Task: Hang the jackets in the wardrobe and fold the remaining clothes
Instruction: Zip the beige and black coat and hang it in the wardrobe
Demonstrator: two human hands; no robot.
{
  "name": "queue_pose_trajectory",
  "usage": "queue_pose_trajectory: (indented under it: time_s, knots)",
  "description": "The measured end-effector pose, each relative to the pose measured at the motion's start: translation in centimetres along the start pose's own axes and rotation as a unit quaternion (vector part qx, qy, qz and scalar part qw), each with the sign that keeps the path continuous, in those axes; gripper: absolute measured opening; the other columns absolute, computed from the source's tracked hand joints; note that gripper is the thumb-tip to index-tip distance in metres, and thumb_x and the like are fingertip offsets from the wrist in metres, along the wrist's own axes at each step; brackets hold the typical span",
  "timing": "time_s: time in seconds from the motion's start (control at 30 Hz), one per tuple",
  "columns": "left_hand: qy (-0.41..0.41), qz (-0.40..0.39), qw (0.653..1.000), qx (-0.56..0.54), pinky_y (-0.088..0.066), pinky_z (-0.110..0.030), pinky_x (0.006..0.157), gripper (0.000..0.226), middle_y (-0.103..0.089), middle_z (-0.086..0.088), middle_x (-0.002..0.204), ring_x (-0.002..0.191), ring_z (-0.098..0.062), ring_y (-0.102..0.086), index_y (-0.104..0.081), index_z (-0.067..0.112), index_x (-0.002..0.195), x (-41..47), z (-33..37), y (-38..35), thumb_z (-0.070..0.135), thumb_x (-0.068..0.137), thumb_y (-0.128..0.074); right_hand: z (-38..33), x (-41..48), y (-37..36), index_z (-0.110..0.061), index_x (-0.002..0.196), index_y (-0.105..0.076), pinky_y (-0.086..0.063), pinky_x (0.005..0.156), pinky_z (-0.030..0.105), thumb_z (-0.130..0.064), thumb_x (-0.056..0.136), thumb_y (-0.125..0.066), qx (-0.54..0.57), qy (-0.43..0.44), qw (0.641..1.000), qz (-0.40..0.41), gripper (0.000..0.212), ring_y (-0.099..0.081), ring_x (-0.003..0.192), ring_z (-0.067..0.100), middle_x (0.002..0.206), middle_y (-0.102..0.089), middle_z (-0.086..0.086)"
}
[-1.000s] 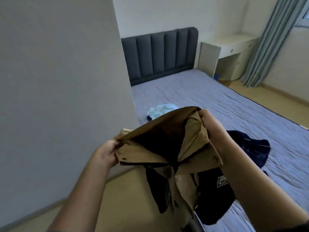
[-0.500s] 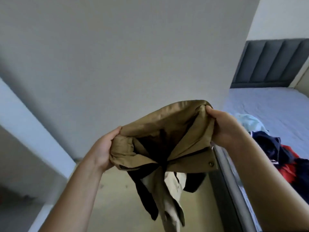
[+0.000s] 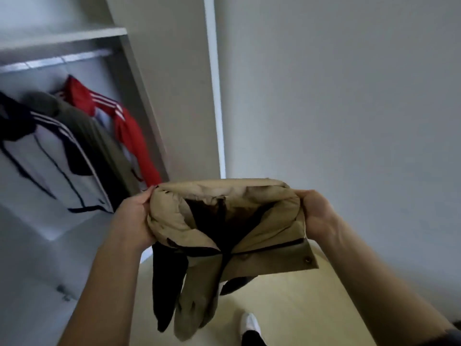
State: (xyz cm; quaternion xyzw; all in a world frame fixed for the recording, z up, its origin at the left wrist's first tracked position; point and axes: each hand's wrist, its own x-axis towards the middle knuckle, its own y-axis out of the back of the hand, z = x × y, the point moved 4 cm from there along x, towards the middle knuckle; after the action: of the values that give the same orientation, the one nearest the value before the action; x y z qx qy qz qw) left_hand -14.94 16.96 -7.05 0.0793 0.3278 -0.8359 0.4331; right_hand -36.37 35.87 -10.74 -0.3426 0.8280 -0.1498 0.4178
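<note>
Two sets of fingers (image 3: 147, 196) curl tightly into cloth. The left hand (image 3: 134, 218) clamps the bunched left shoulder of the tan jacket (image 3: 224, 206), and the right hand (image 3: 318, 216) grips the opposite shoulder by its collar edge. Between them the jacket hangs open in the air with its dark lining facing the person. Its sleeves and front panels dangle toward the pale floor (image 3: 299, 308).

The garment is outside the wardrobe (image 3: 174, 96), just right of the open compartment and not yet on the rail (image 3: 57, 61). A red jacket (image 3: 129, 131), an olive garment (image 3: 99, 143) and a white-and-navy jacket (image 3: 50, 166) already hang from that rail, under a shelf (image 3: 62, 37).

The step in hand appears to be bringing this jacket over to hang it. No hanger shows, and the folds could hide one. To do it well, the person likely needs to spread the shoulders wide, seat each one squarely on a hanger, and hook it on the free stretch of rail beside the red jacket. The crumpled left shoulder looks the likelier to slip, so it should be smoothed first and the sleeves let fall clear of the neighbouring clothes.
</note>
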Motion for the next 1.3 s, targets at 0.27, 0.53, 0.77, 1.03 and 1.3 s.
queue_pose_trajectory:
  time_s: [0.27, 0.53, 0.77, 1.03, 1.3]
  knots:
    - [-0.081, 0.220, 0.967, -0.098, -0.036, -0.047, 0.103, 0.036, -0.061, -0.018, 0.112, 0.105, -0.033, -0.056, -0.061, 0.004, 0.114, 3.9, 5.9, 12.0, 0.029, 0.101, -0.038, 2.3, 14.9, -14.1, -0.006, 0.086, -0.066, -0.051, 0.076, 0.039, -0.021, 0.095, -0.048, -0.158, -0.104, 0.976, -0.106, 0.024, -0.062, 0.075, 0.026, 0.079, -0.065, 0.011]
    - [-0.159, 0.307, 0.911, -0.224, -0.047, -0.045, 0.078, 0.035, -0.068, -0.018, 0.102, 0.099, -0.032, -0.060, -0.063, 0.001, 0.107, 6.7, 11.6, 17.6, 0.024, 0.099, -0.038, 3.7, 28.0, -29.2, -0.001, 0.126, -0.055, -0.051, 0.070, 0.038, -0.018, 0.093, -0.052, -0.308, -0.111, 0.928, -0.177, 0.037, -0.064, 0.090, 0.031, 0.106, -0.066, 0.018]
    - [-0.202, 0.372, 0.865, -0.268, -0.053, -0.043, 0.065, 0.052, -0.072, -0.016, 0.082, 0.074, -0.032, -0.069, -0.076, 0.004, 0.074, 8.1, 15.0, 23.6, 0.022, 0.100, -0.034, 8.7, 34.1, -40.5, -0.001, 0.116, -0.056, -0.047, 0.090, 0.039, -0.017, 0.101, -0.043, -0.437, -0.126, 0.856, -0.244, 0.026, -0.057, 0.103, 0.031, 0.092, -0.057, 0.014]
    - [-0.195, 0.397, 0.848, -0.292, -0.054, -0.037, 0.039, 0.061, -0.071, -0.012, 0.066, 0.050, -0.026, -0.068, -0.074, 0.006, 0.055, 10.5, 19.7, 33.3, 0.023, 0.099, -0.035, 16.0, 40.8, -51.6, -0.001, 0.092, -0.062, -0.054, 0.076, 0.038, -0.008, 0.094, -0.053, -0.562, -0.068, 0.786, -0.246, 0.011, -0.063, 0.085, 0.032, 0.090, -0.064, 0.019]
    - [-0.164, 0.420, 0.839, -0.304, -0.057, -0.037, 0.057, 0.051, -0.072, -0.010, 0.070, 0.067, -0.028, -0.069, -0.076, 0.008, 0.068, 11.9, 26.4, 43.9, 0.027, 0.099, -0.041, 25.1, 40.8, -69.9, -0.006, 0.141, -0.044, -0.039, 0.099, 0.027, -0.021, 0.098, -0.051, -0.667, 0.081, 0.642, -0.369, 0.045, -0.047, 0.124, 0.026, 0.137, -0.047, 0.007]
